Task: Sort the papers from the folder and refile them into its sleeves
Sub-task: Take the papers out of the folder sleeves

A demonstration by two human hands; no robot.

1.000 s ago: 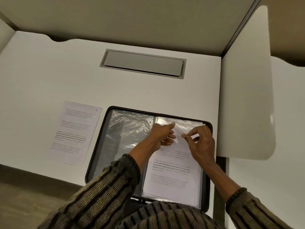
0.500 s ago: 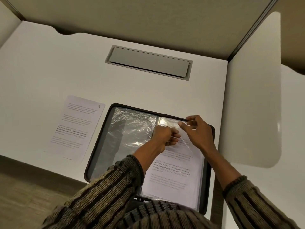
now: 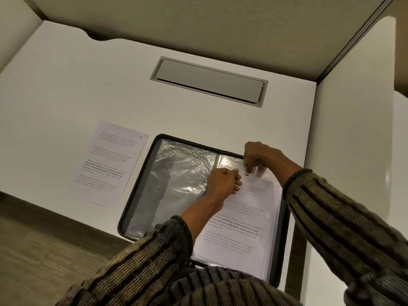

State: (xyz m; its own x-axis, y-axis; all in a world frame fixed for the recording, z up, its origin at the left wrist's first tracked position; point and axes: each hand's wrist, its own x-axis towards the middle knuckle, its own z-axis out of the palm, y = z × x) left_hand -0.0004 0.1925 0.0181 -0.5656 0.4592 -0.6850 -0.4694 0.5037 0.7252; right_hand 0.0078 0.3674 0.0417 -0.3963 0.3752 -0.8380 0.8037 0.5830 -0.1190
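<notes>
White desk (image 3: 66, 85) with grey cable hatch (image 3: 209, 80), beige partitions (image 3: 198, 18), perhaps carpeted floor (image 3: 44, 250).

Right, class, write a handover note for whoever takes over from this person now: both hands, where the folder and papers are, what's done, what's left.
Left hand: fingers curled at the printed sheet's top edge; grip hidden.
Right hand: pinches the clear sleeve's top edge.
Folder: open on the desk; left-side sleeves look empty.
Loose sheet marked 9: on the desk, left of the folder.
Done: unclear. Left: probably seat the printed sheet, then file the loose sheet.
</notes>
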